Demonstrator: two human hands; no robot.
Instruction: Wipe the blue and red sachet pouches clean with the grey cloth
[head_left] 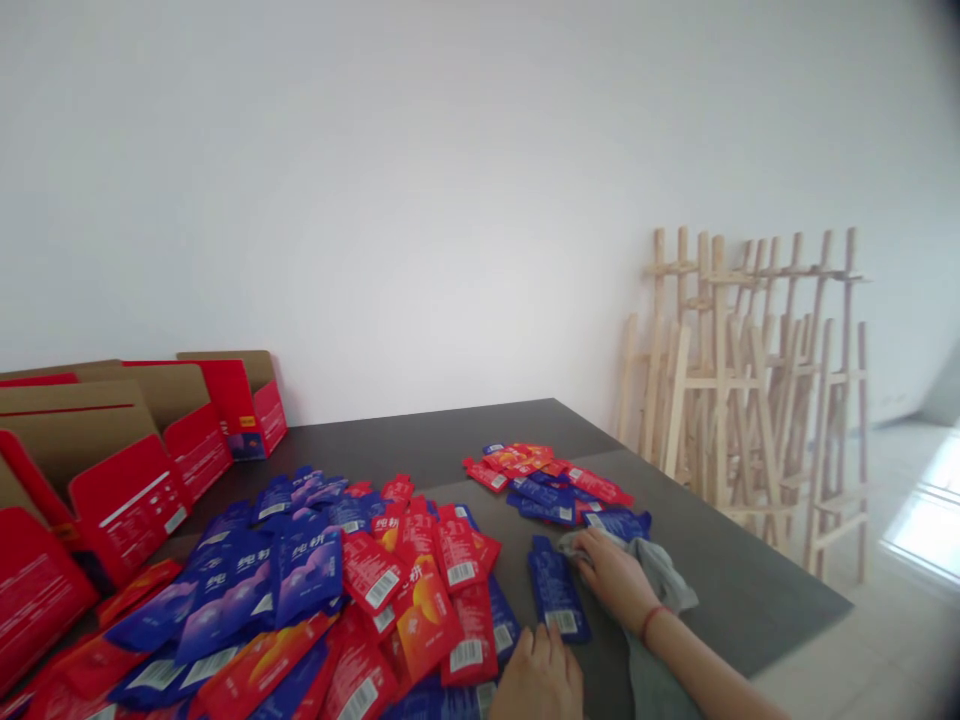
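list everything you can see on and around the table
sachet heap: dozens, red and blue, left side of table
smaller sachet pile: a few dozen at most, red and blue, far side of table
loose sachet: one, blue, between heap and hands
cardboard display boxes: about four, red and brown, left end of table
table: one, dark grey, under everything
easels: several, pale wood, stacked against wall at right
cloth: one, grey, under right hand
left hand: one, bare, beside loose sachet
right hand: one, gripping cloth, red band on wrist
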